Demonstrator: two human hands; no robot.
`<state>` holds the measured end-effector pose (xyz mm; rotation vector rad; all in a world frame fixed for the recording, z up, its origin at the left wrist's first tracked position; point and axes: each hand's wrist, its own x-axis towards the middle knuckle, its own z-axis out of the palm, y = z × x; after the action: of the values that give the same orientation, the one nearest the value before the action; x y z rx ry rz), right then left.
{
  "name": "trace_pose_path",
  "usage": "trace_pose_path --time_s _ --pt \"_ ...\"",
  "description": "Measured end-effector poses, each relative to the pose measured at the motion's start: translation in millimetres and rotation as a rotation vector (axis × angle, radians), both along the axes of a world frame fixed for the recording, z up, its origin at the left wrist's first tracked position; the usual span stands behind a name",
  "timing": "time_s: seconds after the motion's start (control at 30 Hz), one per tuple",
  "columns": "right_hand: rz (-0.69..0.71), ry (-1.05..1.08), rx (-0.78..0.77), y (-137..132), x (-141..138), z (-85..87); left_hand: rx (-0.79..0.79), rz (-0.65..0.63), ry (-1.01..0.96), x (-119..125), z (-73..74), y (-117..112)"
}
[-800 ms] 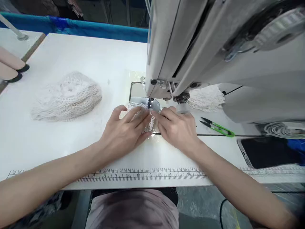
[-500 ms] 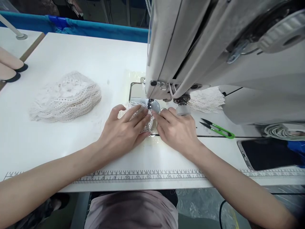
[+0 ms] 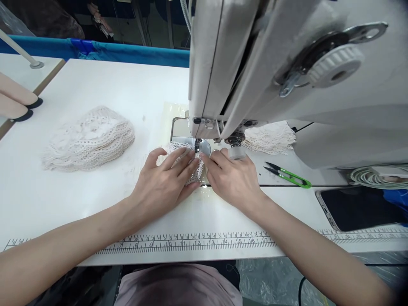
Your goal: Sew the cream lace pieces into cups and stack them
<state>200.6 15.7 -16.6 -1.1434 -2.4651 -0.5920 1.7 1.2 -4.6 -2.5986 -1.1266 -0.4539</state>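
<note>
Lace piece (image 3: 177, 146) lay on the bench (image 3: 149, 83), behind the middle of its visible front edge and set back from the printed ruler (image 3: 194, 243), close at the presser foot (image 3: 197, 145) of the sewing machine (image 3: 212, 59). The step in hand was, as it seemed, the lining up or guiding of the lace for stitching. The left hand (image 3: 161, 182) had its fingers partly spread and laid upon the lace, with the thumb apart on the side of the front edge; the right hand (image 3: 234, 178) was curled, its index fingertip at the right border of the lace, but one could not tell if it pinched anything. The next move probably called for light, even pressure from both hands, with the fingertips well away from the needle area, so that the thin border would not fold. As for its look, the piece was white, or nearly so, with many small holes and a narrow openwork border; much of it was hidden below the left fingers. Toward the bench's left edge rested a pile of similar lace (image 3: 92, 138), layered and uneven.
</note>
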Motion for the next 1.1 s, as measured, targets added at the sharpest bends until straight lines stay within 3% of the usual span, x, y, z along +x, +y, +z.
trace_pose_path --time_s 0.77,0.93,1.1 --pt "-0.062 -0.049 -0.057 1.4 -1.7 3.1 -0.042 0.017 -0.052 0.4 -1.5 7.6" --pt "0.039 0.0 -0.024 0.6 1.9 7.8 -0.003 -0.105 -0.063 -4.6 4.4 5.1" --pt "0.207 0.044 -0.104 2.3 4.0 10.8 -0.22 -0.066 0.027 -8.5 19.3 -5.9"
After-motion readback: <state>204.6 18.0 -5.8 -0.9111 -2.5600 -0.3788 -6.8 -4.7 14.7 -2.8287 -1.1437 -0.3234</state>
